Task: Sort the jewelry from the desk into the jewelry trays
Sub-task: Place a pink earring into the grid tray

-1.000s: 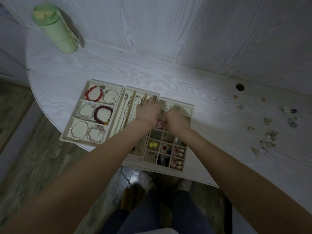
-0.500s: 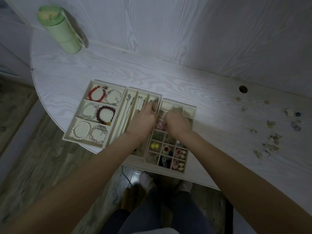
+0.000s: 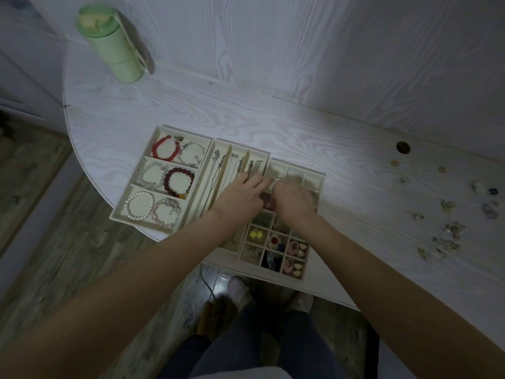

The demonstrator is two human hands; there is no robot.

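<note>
While both hands are held together over the small-compartment tray (image 3: 314,178), a placing step is judged to be in hand. Nearest the viewer, that tray's front cells are seen filled: yellow beads (image 3: 255,234), a flower-shaped piece (image 3: 274,240), pink and cream pieces (image 3: 295,247). Further in, the left hand (image 3: 240,196) is laid across the edge of the necklace tray (image 3: 218,170), its fingers extended toward the divider between the two trays. The right hand (image 3: 293,199) is curled, knuckles up, its fingertips meeting those of the left. Something small appears to be pinched between them, but what is pinched cannot be told; it is hidden by the fingers. A pinkish item (image 3: 267,202) is glimpsed in the cell between the hands.

To the left, the bracelet tray (image 3: 161,131) is seen holding six bracelets in three rows. Loose jewelry (image 3: 451,231) lies scattered on the desk (image 3: 341,149), well apart to the right, not yet sorted.

The next move is judged to call for a release into one of the empty back cells, then a reach right for another loose piece.

At the far left corner a green bottle (image 3: 112,42) is noted. No writing can be read anywhere.
</note>
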